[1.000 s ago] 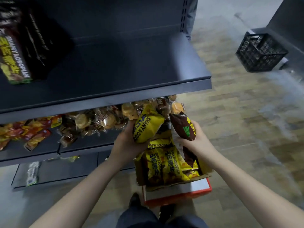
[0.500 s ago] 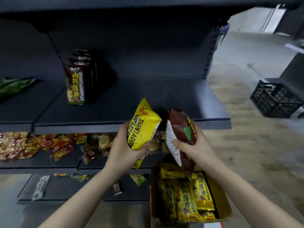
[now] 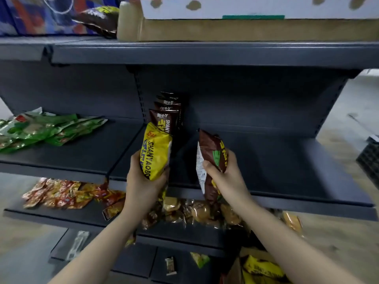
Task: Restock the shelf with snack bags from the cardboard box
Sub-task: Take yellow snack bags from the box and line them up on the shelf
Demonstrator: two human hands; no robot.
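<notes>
Left hand (image 3: 141, 182) grip curled round yellow snack bag (image 3: 154, 153). Right hand (image 3: 226, 178) grip curled round brown snack bag (image 3: 211, 158), both upright over shelf (image 3: 266, 160). Brown bag row (image 3: 168, 113) at 12 o'clock. Cardboard box (image 3: 235, 269) at 5 o'clock.

Glossy film packets on matt dark-grey metal shelving.

The yellow snack bag (image 3: 155, 155) and the brown snack bag (image 3: 212, 158) were shiny plastic film, crinkled and catching light. The shelf (image 3: 287, 167) looked like painted metal, matt and smooth, its front edge faintly scuffed. Green packets (image 3: 47, 128) near its left edge gleamed like foil. On the top shelf a cardboard carton (image 3: 225, 29) showed dull, rough brown board under a printed white lid (image 3: 246, 7). The cardboard box (image 3: 235, 271) at the lower right corner was plain matt board.
</notes>
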